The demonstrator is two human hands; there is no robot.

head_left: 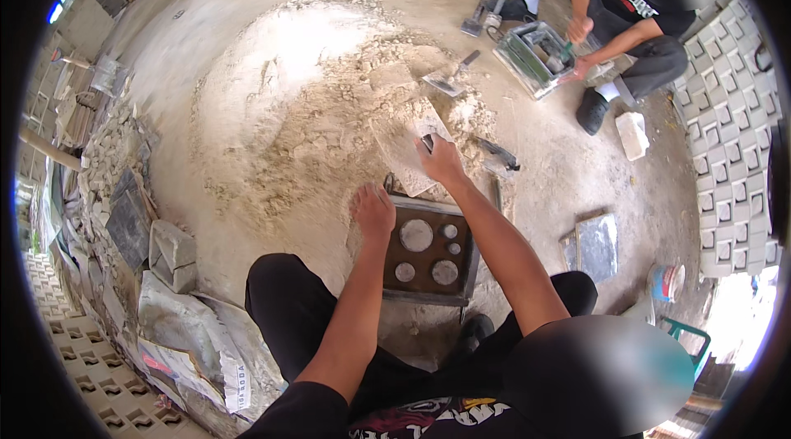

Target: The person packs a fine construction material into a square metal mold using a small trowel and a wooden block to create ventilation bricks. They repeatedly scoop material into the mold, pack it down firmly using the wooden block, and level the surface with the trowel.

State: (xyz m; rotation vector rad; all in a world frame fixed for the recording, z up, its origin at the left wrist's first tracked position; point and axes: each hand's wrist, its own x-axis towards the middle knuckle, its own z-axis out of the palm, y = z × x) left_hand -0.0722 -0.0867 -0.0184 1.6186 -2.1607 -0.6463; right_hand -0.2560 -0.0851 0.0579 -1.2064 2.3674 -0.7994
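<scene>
My right hand (442, 161) is closed around the dark handle of a flat rectangular float (400, 155), whose pale, dusty plate lies against the near edge of a sandy mix heap (305, 101). My left hand (373, 210) rests at the far left corner of a rectangular mould (428, 301), fingers stretched toward the mix and holding nothing. Between my legs, the mould has a dark frame and a brown bed set with several round grey discs (416, 235) of different sizes. My right forearm passes over its right side and hides part of the frame.
A trowel (449, 81) lies beyond the float, and a dark-handled tool (498, 156) to its right. At far right a co-worker handles a box-shaped mould (527, 52). A whitish block (632, 136), grey slabs (596, 246) and a bucket (666, 282) stand right; rubble (115, 151) lies left.
</scene>
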